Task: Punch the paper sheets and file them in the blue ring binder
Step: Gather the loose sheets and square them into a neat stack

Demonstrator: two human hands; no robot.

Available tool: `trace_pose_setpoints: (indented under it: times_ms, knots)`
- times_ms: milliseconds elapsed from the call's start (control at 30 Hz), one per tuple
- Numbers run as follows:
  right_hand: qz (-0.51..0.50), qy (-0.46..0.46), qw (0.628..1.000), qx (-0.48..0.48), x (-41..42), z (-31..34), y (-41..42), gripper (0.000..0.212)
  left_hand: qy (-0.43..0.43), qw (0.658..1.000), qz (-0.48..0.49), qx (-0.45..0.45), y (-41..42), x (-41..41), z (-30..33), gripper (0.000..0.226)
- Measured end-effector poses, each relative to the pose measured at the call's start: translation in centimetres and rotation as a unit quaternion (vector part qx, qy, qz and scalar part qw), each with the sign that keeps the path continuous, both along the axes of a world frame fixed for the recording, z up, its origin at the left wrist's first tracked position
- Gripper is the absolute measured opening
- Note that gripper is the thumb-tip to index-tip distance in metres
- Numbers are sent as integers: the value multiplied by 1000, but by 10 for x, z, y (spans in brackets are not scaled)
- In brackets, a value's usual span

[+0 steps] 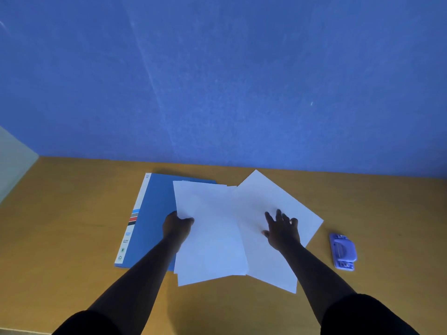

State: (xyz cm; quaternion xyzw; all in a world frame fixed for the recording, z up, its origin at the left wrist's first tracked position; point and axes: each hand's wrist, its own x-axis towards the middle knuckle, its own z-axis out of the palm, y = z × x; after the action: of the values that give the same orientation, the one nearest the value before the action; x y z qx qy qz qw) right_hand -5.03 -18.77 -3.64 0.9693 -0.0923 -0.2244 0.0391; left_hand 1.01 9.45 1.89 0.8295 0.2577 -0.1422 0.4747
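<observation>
We see loose paper sheets [212, 233] partly covering the closed blue binder [154, 213] on the wooden desk [60, 226]. Our left hand [177, 226] pinches the sheets' edge over the binder; our right hand [281, 228] presses flat on the tilted sheet [273, 197] beside the binder. Beyond that sheet lies the hole punch [343, 252].

On the binder [154, 221], just left of your left hand [177, 226], you see a white spine strip carrying small print, but none of it can be read at this size. You can make out only coloured bars above a small blue badge, and below them a round green mark and a recycling sign near the strip's near end.
</observation>
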Motion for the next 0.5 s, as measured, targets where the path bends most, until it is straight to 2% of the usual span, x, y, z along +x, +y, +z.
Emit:
trace_pose_setpoints:
  times_ms: [167,300,367,500]
  knots:
    - [-39,-31,999,-4,-1,-3,17,68,14,1000,10,19,-2,-1,-10,28]
    - [-50,-113,992,1,0,1,12,46,22,999,-9,25,-6,5,-12,36]
    - [-78,-117,990,2,3,3,-1,39,33,999,-21,26,-9,9,-12,41]
    - [-210,-91,972,43,15,6,-36,58,30,999,-30,31,-18,13,-10,21]
